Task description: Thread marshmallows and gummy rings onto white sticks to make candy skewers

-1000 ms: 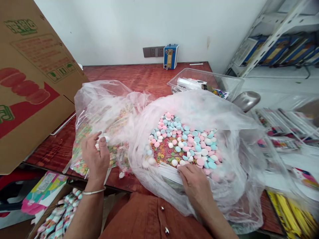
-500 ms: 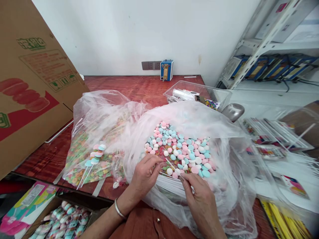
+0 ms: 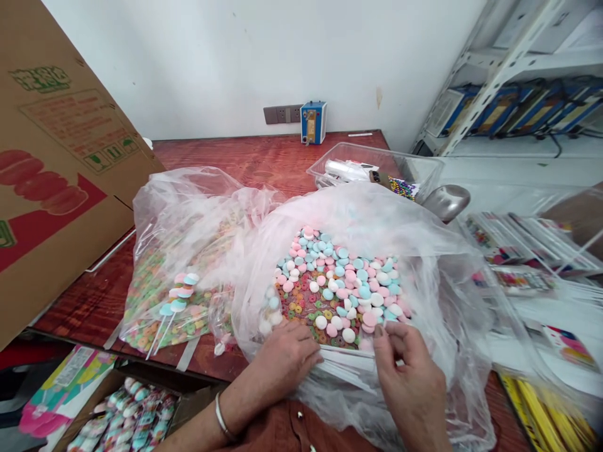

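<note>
My left hand [image 3: 291, 353] is curled low at the left end of a bundle of thin white sticks [image 3: 351, 369], its fingertips closed on a stick there. My right hand [image 3: 411, 367] pinches a small white candy between thumb and forefinger, at the near right of the candy pile. Round flat pink, blue and white candies [image 3: 360, 276] lie heaped before both hands. They rest on a clear bag of coloured cereal rings [image 3: 301, 307], inside a spread plastic bag [image 3: 339, 207]. The far ends of some sticks are hidden by my hands.
Left lies another bag of cereal rings [image 3: 151, 282] with two candy skewers [image 3: 179, 295] on top. A cardboard box [image 3: 61, 144] stands far left; an open box of wrapped candy skewers [image 3: 136, 408] sits below. Behind are a clear bin [image 3: 339, 154], a metal scoop [image 3: 447, 202] and a blue device [image 3: 313, 122].
My left hand has drawn back from the candies toward the sticks, and the stick it held over the pile no longer shows there. My right hand has shifted right.
</note>
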`<move>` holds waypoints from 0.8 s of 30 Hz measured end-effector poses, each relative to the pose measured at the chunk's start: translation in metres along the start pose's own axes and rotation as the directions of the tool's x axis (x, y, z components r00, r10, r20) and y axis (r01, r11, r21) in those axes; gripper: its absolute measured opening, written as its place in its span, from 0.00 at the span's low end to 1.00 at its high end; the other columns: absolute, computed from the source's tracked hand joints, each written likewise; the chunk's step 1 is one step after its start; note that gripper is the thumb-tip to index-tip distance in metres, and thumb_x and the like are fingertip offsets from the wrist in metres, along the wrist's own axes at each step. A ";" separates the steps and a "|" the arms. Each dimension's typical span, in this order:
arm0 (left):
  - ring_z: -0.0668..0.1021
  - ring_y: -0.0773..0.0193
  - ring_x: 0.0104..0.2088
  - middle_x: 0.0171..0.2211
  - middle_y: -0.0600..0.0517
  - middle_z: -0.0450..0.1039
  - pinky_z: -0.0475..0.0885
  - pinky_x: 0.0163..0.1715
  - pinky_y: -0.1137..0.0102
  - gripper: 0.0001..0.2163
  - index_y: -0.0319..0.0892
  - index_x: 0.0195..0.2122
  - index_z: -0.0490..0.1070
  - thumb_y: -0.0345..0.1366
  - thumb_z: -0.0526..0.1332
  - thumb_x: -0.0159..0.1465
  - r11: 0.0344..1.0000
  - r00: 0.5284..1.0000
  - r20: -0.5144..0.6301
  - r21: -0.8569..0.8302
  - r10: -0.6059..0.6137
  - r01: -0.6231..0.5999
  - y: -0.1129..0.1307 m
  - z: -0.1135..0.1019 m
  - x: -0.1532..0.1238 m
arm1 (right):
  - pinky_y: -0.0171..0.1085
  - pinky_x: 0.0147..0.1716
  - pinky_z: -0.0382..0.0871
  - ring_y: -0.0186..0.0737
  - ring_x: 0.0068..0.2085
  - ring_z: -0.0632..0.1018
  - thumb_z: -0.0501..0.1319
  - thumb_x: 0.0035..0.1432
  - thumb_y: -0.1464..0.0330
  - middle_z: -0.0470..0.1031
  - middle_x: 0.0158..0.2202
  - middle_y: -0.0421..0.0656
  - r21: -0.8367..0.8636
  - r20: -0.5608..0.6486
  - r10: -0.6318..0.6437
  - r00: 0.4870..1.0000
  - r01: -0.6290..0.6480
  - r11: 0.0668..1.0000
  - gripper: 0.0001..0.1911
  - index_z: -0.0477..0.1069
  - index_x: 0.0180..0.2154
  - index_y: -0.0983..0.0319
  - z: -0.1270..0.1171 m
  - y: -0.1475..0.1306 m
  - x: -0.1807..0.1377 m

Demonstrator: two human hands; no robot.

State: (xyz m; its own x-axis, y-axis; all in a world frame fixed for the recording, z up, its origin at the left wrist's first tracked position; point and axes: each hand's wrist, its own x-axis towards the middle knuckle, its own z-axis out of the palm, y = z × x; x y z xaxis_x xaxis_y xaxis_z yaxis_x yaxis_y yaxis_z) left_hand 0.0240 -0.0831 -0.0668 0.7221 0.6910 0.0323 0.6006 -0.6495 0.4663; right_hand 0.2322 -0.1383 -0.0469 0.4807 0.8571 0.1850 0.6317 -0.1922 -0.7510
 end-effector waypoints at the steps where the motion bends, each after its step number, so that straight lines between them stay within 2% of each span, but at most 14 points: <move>1: 0.75 0.61 0.37 0.33 0.50 0.74 0.69 0.40 0.66 0.09 0.43 0.35 0.75 0.36 0.57 0.68 0.999 0.999 -0.033 -0.040 -0.023 0.021 -0.003 -0.002 0.002 | 0.33 0.23 0.68 0.37 0.22 0.74 0.57 0.63 0.58 0.75 0.23 0.39 0.091 0.032 0.037 0.999 -0.040 0.995 0.11 0.68 0.38 0.59 -0.002 -0.001 0.000; 3: 0.75 0.62 0.37 0.34 0.50 0.74 0.70 0.39 0.68 0.09 0.42 0.36 0.75 0.33 0.55 0.69 0.991 0.986 -0.126 -0.084 -0.112 0.102 -0.012 -0.006 0.007 | 0.33 0.26 0.72 0.35 0.23 0.76 0.56 0.65 0.58 0.79 0.28 0.41 0.285 0.118 0.044 0.992 -0.077 0.955 0.11 0.68 0.41 0.59 -0.007 -0.004 -0.001; 6: 0.76 0.62 0.36 0.35 0.48 0.73 0.71 0.37 0.68 0.10 0.41 0.38 0.75 0.29 0.54 0.68 0.968 0.939 -0.234 -0.042 -0.251 0.249 -0.030 -0.016 0.019 | 0.36 0.37 0.78 0.39 0.35 0.82 0.55 0.66 0.61 0.81 0.42 0.47 0.437 0.269 -0.053 0.962 -0.073 0.897 0.12 0.71 0.46 0.58 -0.013 -0.009 0.001; 9: 0.75 0.61 0.35 0.35 0.48 0.73 0.71 0.37 0.67 0.11 0.41 0.37 0.75 0.27 0.53 0.67 0.954 0.927 -0.238 0.007 -0.289 0.300 -0.040 -0.023 0.029 | 0.43 0.51 0.74 0.44 0.49 0.80 0.54 0.66 0.62 0.79 0.49 0.47 0.477 0.459 -0.176 0.871 -0.074 0.876 0.17 0.73 0.53 0.56 -0.019 -0.014 0.003; 11: 0.75 0.61 0.36 0.34 0.48 0.73 0.71 0.37 0.67 0.11 0.42 0.36 0.75 0.27 0.53 0.67 0.958 0.936 -0.214 -0.005 -0.280 0.285 -0.039 -0.024 0.034 | 0.47 0.56 0.70 0.46 0.54 0.77 0.54 0.67 0.61 0.78 0.52 0.47 0.517 0.539 -0.202 0.818 -0.133 0.846 0.19 0.72 0.56 0.54 -0.021 -0.014 0.004; 13: 0.76 0.61 0.37 0.35 0.49 0.74 0.71 0.39 0.67 0.10 0.42 0.36 0.75 0.28 0.54 0.67 0.967 0.950 -0.182 -0.041 -0.253 0.250 -0.034 -0.022 0.040 | 0.47 0.54 0.71 0.47 0.52 0.79 0.54 0.67 0.59 0.79 0.50 0.48 0.568 0.551 -0.151 0.821 -0.237 0.788 0.18 0.74 0.53 0.55 -0.020 -0.012 0.003; 16: 0.76 0.61 0.39 0.36 0.49 0.74 0.71 0.40 0.67 0.09 0.42 0.36 0.75 0.28 0.55 0.67 0.974 0.960 -0.165 -0.072 -0.226 0.216 -0.027 -0.014 0.051 | 0.41 0.40 0.78 0.43 0.36 0.83 0.59 0.64 0.57 0.82 0.37 0.46 0.624 0.504 -0.011 0.864 -0.356 0.695 0.13 0.76 0.40 0.58 -0.014 -0.004 0.002; 17: 0.76 0.61 0.39 0.37 0.49 0.73 0.71 0.40 0.67 0.09 0.42 0.36 0.74 0.28 0.55 0.67 0.973 0.957 -0.177 -0.069 -0.230 0.221 -0.025 -0.011 0.056 | 0.39 0.36 0.78 0.40 0.31 0.82 0.61 0.63 0.58 0.81 0.34 0.44 0.635 0.489 0.019 0.872 -0.371 0.678 0.11 0.74 0.40 0.59 -0.012 -0.001 0.002; 18: 0.76 0.61 0.39 0.37 0.49 0.73 0.71 0.40 0.67 0.08 0.41 0.36 0.73 0.28 0.55 0.66 0.971 0.951 -0.197 -0.062 -0.240 0.232 -0.025 -0.009 0.062 | 0.38 0.33 0.77 0.38 0.29 0.81 0.62 0.62 0.59 0.80 0.32 0.42 0.645 0.473 0.042 0.880 -0.378 0.664 0.12 0.72 0.43 0.58 -0.010 0.002 0.003; 21: 0.75 0.59 0.43 0.41 0.48 0.72 0.70 0.42 0.66 0.06 0.42 0.40 0.70 0.27 0.57 0.65 0.961 0.934 -0.231 -0.016 -0.271 0.275 -0.025 -0.004 0.078 | 0.37 0.29 0.75 0.37 0.28 0.79 0.61 0.63 0.59 0.79 0.32 0.41 0.657 0.441 0.102 0.892 -0.399 0.640 0.25 0.61 0.59 0.56 -0.008 0.005 0.003; 22: 0.74 0.58 0.44 0.42 0.48 0.72 0.70 0.44 0.65 0.08 0.42 0.42 0.69 0.27 0.58 0.63 0.957 0.933 -0.224 0.004 -0.283 0.291 -0.026 -0.003 0.083 | 0.36 0.28 0.75 0.37 0.28 0.78 0.60 0.63 0.58 0.79 0.32 0.41 0.652 0.443 0.114 0.889 -0.407 0.640 0.28 0.58 0.61 0.57 -0.009 0.005 0.003; 24: 0.74 0.57 0.46 0.43 0.47 0.73 0.69 0.45 0.63 0.11 0.43 0.45 0.68 0.26 0.59 0.62 0.945 0.930 -0.194 0.037 -0.313 0.325 -0.029 -0.004 0.089 | 0.36 0.28 0.74 0.37 0.27 0.78 0.61 0.62 0.57 0.78 0.32 0.42 0.636 0.446 0.131 0.886 -0.416 0.650 0.28 0.60 0.60 0.58 -0.010 0.005 0.002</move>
State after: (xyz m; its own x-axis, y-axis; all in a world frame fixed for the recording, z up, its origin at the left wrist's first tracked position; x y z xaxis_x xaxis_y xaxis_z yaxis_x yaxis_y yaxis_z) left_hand 0.0693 -0.0014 -0.0737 0.4172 0.9071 0.0559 0.8150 -0.4006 0.4187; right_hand 0.2421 -0.1421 -0.0439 0.2372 0.9470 -0.2166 -0.1759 -0.1774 -0.9683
